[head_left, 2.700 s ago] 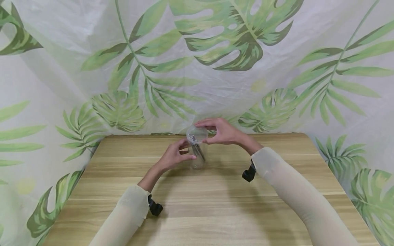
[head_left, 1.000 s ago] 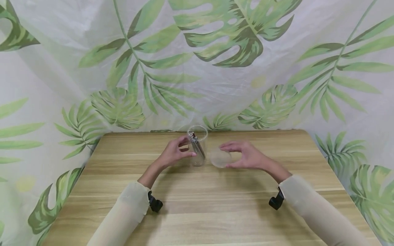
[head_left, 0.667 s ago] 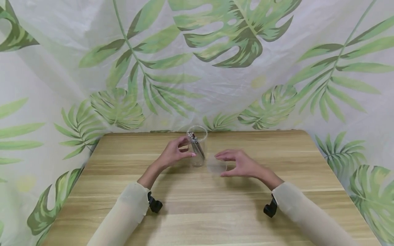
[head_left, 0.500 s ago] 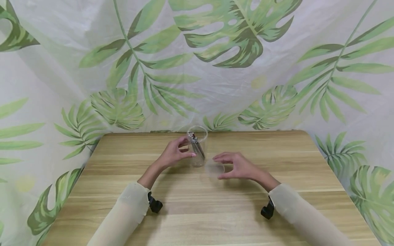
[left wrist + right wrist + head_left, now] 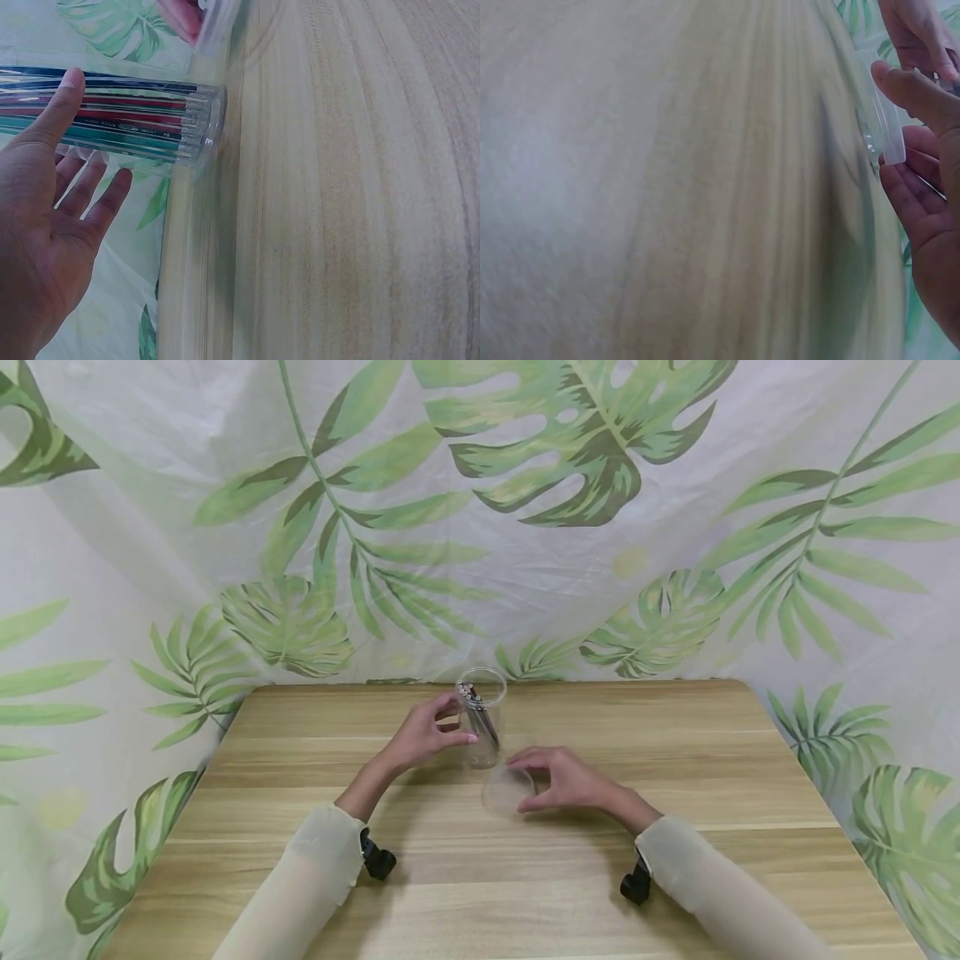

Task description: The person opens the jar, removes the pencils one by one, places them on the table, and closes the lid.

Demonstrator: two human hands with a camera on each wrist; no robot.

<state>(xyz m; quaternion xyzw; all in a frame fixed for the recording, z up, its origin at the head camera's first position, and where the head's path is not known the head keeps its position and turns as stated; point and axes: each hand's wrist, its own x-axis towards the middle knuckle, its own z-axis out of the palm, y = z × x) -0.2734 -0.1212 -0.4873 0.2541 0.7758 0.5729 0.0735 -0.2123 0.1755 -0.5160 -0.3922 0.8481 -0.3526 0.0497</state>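
Observation:
Near the table's far edge a tall clear plastic container [image 5: 491, 756] stands upright without its lid. Several dark, red and green pencils [image 5: 135, 116] lean inside it, shown more plainly in the left wrist view. My left hand [image 5: 423, 735] holds the container from the left, thumb in front and fingers behind. Just to the front right, my right hand [image 5: 566, 783] pinches a round translucent lid [image 5: 501, 793] by its edge. The right wrist view shows this lid [image 5: 889, 124] between thumb and fingers. Whether the lid touches the table cannot be told from these views.
The wooden table [image 5: 480, 893] spreads out in front of both hands. A leaf-patterned cloth [image 5: 540, 602] hangs behind its far edge. Each wrist carries a small black camera, such as the one on the right wrist [image 5: 636, 883].
My right hand has lifted the lid off the container, carried it right, then brought it down and back leftward toward the front. My left hand has stayed on the container.

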